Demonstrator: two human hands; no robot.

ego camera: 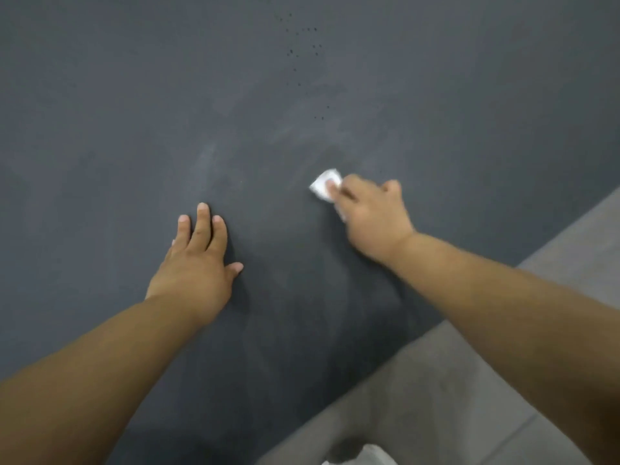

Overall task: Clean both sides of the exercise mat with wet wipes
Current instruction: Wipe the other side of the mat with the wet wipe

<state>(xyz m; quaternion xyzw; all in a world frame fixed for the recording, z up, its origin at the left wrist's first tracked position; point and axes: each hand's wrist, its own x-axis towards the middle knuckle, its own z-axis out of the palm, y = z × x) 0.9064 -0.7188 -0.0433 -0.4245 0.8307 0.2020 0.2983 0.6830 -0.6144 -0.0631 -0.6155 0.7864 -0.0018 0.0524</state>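
On the dark exercise mat (134,129), spread wide over the grey floor (469,380), my right hand (372,218) pinched a folded wet wipe (323,184), scrubbing mid-mat. My left hand (196,263) lay flat, fingers straight, likely pinning the mat so it wouldn't shift.

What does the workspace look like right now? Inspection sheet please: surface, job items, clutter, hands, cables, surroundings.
Surface: dark grey exercise mat fills most of the view; pale smears near its middle, dark specks farther up.
Job's things: white wet wipe, bunched, pressed on the mat.
Clutter: pale object at the bottom edge, cannot tell what.
Hands: left hand flat on the mat, fingers straight; right hand grips the wipe.
Cables: nothing seen.
Surroundings: grey floor beside the mat's right edge.
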